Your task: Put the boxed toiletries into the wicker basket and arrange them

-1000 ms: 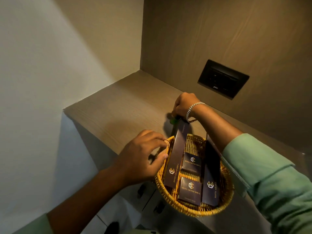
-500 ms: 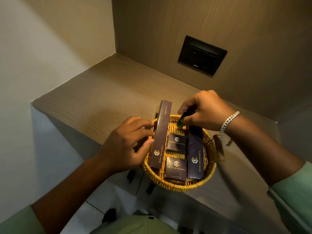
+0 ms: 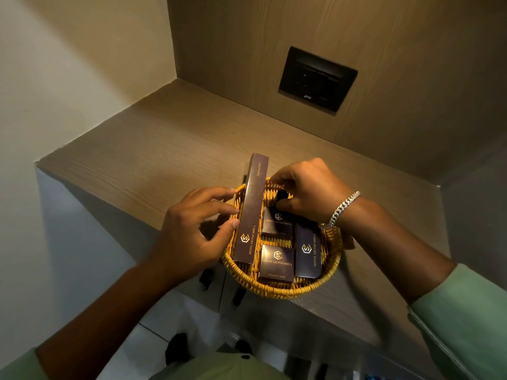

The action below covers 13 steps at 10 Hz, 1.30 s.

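Arranging: head view, you are tidying boxes already inside the wicker basket [image 3: 279, 290] at the near edge of the shelf [image 3: 153, 157].
Left hand [image 3: 196, 229]: fingers loosely spread, thumb and fingertips pressed to the left side of the long dental kit box [image 3: 251, 212], probably steadying it, since its far end overhangs the rim.
Right hand [image 3: 307, 187]: curled over the far side, pinching a small dark item; which one, you cannot tell.
Settled: two soap boxes [image 3: 277, 263] and a taller box [image 3: 308, 252] lie flat.
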Tool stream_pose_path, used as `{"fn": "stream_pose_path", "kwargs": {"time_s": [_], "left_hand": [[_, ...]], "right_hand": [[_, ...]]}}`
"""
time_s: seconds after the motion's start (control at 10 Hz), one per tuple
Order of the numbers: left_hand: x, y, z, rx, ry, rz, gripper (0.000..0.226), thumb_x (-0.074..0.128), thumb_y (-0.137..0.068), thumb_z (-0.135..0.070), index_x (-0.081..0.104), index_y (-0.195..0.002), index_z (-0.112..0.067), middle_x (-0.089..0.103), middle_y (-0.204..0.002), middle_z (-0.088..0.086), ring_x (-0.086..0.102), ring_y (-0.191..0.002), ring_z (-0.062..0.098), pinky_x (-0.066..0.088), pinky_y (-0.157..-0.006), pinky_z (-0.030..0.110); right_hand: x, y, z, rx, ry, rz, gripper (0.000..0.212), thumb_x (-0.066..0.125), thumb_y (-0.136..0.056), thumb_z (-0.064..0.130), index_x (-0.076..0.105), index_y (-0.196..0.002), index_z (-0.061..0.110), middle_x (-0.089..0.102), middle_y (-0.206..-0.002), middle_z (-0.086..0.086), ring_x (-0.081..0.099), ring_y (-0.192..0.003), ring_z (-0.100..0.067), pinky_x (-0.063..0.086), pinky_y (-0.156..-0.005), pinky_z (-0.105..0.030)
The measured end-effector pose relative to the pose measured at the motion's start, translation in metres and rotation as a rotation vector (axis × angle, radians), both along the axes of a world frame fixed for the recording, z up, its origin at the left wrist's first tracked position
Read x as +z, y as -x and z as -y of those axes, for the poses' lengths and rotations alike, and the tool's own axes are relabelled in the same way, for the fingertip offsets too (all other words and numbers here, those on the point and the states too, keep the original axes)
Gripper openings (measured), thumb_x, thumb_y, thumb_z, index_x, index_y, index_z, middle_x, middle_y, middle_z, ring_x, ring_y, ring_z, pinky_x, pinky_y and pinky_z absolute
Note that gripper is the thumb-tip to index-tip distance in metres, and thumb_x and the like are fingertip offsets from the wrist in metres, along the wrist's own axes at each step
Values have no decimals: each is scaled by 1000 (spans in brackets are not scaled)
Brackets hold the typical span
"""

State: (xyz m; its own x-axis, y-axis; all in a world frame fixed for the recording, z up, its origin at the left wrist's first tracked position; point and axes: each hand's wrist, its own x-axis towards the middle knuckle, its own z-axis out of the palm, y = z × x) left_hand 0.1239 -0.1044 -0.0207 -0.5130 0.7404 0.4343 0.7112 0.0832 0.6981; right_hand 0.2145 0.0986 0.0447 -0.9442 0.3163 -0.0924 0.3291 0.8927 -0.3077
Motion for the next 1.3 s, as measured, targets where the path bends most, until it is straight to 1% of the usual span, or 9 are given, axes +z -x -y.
{"fn": "stream_pose_path", "kwargs": {"time_s": [0.1, 0.2, 0.4, 0.6, 0.7, 0.9, 1.0, 1.2, 1.3], "left_hand": [[7, -4, -6, 111, -30, 163, 13, 73, -79, -10, 74, -92, -8, 69, -112, 2, 65, -99, 8, 56, -73, 18], [8, 1, -10, 179, -20, 198, 14, 74, -77, -6, 74, -90, -10, 70, -107, 0, 66, -91, 8, 54, -68, 18], [9, 13, -15, 165, 44, 276, 14, 76, -76, -14, 73, -89, -14, 71, -94, -5, 67, -83, 5, 50, -68, 7], [13, 45, -32, 43, 73, 318, 13, 76, -77, -12, 73, -89, -13, 72, -91, 0, 69, -82, 10, 57, -69, 23], [17, 72, -49, -15, 83, 398, 13, 76, -77, -11, 74, -90, -10, 74, -90, 4, 70, -82, 18, 62, -69, 41], [15, 123, -86, -25, 101, 386, 11, 77, -75, -13, 77, -86, -17, 76, -80, -1, 71, -75, 15, 62, -72, 44], [15, 137, -95, 3, 107, 394, 9, 77, -75, -16, 77, -84, -18, 75, -78, 0, 71, -74, 17, 62, -70, 47], [24, 145, -98, -21, 134, 308, 7, 75, -78, -17, 75, -84, -14, 73, -82, 6, 69, -77, 25, 61, -70, 49], [37, 134, -83, -40, 153, 120, 15, 69, -83, -20, 72, -96, -12, 71, -94, 7, 63, -91, 23, 53, -75, 36]], "right_hand": [[9, -30, -10, -123, 56, -183, 44, 71, -76, 34, 63, -117, 20, 69, -110, 2, 62, -95, -11, 53, -78, -26], [7, -61, -15, -260, 14, -334, 37, 68, -76, 40, 68, -109, 23, 66, -97, 8, 61, -86, -9, 48, -69, -23], [-19, -114, -8, -623, 78, -356, 19, 70, -76, 41, 75, -83, 24, 71, -71, 8, 63, -63, -6, 46, -59, -26], [-29, -99, 4, -771, 133, -410, 16, 72, -77, 37, 74, -74, 22, 70, -59, 5, 66, -57, -9, 57, -61, -34], [-27, -76, 4, -891, 122, -430, 15, 75, -75, 35, 73, -70, 21, 66, -56, 8, 65, -58, -9, 51, -60, -24], [-29, -34, -1, -1012, 96, -434, 23, 69, -78, 34, 72, -63, 16, 68, -57, -1, 68, -74, -23, 50, -73, -26], [-29, -18, -1, -1036, 103, -431, 23, 68, -79, 33, 72, -64, 15, 71, -65, -5, 66, -84, -28, 53, -82, -35], [-24, -2, 4, -1076, 126, -445, 20, 69, -81, 33, 73, -75, 14, 71, -77, -8, 67, -79, -23, 56, -76, -35], [-19, -9, 24, -1070, 81, -446, 42, 63, -82, 45, 68, -104, 10, 71, -99, -13, 65, -90, -26, 56, -81, -43]]}}
